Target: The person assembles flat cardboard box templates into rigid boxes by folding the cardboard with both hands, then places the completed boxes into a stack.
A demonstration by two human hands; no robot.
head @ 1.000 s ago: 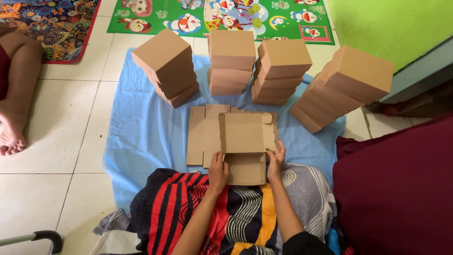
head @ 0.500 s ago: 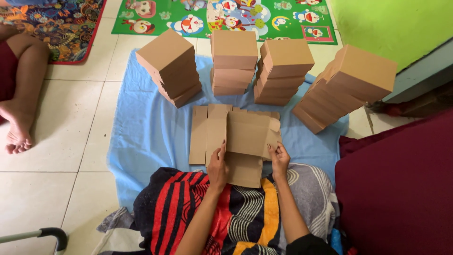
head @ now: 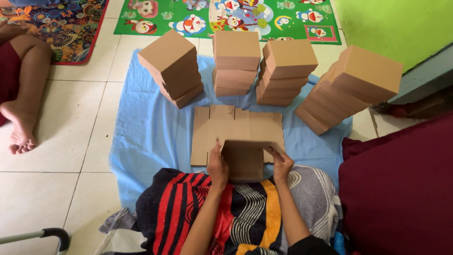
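Note:
A brown cardboard box (head: pixel 245 158) is half folded at the near edge of a blue cloth (head: pixel 146 132), just beyond my lap. My left hand (head: pixel 217 165) grips its left side. My right hand (head: pixel 281 164) grips its right side, fingers on a raised flap. Under and behind it lies a pile of flat cardboard blanks (head: pixel 222 125). My striped wrap (head: pixel 245 212) covers my legs below the box.
Several stacks of finished brown boxes (head: pixel 236 61) stand in an arc at the far side of the cloth; the rightmost stack (head: pixel 351 87) leans. Another person's bare leg and foot (head: pixel 23 108) rest on the tiles at left. A dark red cushion (head: pixel 401 189) sits at right.
The upright back panel of the box has folded down toward me, so the box looks lower and narrower. Both hands stayed on its sides.

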